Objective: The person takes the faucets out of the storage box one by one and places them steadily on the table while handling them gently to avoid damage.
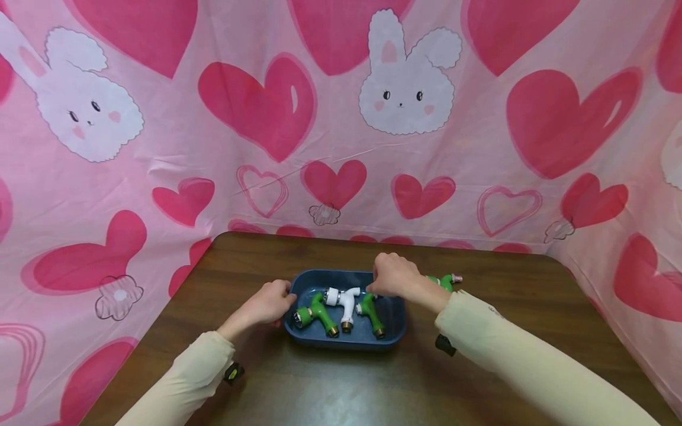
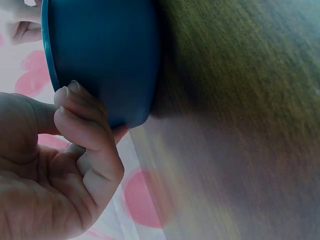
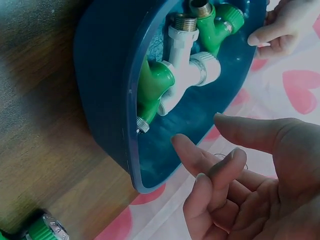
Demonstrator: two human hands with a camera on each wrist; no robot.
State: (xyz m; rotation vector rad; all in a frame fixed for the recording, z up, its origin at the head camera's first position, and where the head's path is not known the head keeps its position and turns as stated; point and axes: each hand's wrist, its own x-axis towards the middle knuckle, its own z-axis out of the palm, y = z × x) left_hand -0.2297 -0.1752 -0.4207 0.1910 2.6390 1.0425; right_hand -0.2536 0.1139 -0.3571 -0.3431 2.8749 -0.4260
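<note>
A dark blue plastic basin [image 1: 346, 342] stands on the table and holds two green taps and a white one. The left green tap [image 1: 319, 312] has a ribbed green collar; the white tap [image 1: 347, 303] lies in the middle, and the right green tap [image 1: 369, 312] sits near it. My left hand [image 1: 267, 302] grips the basin's left rim, thumb at the edge and fingers against the outer wall [image 2: 110, 55]. Over the far right part of the basin is my right hand [image 1: 395, 276]. In the right wrist view its thumb and index finger are apart, nothing between them.
Another green tap [image 1: 446, 281] lies on the table to the right of the basin, partly behind my right forearm. The brown wooden table [image 1: 298, 384] meets pink heart-patterned cloth [image 1: 341, 142] at the back and sides.
</note>
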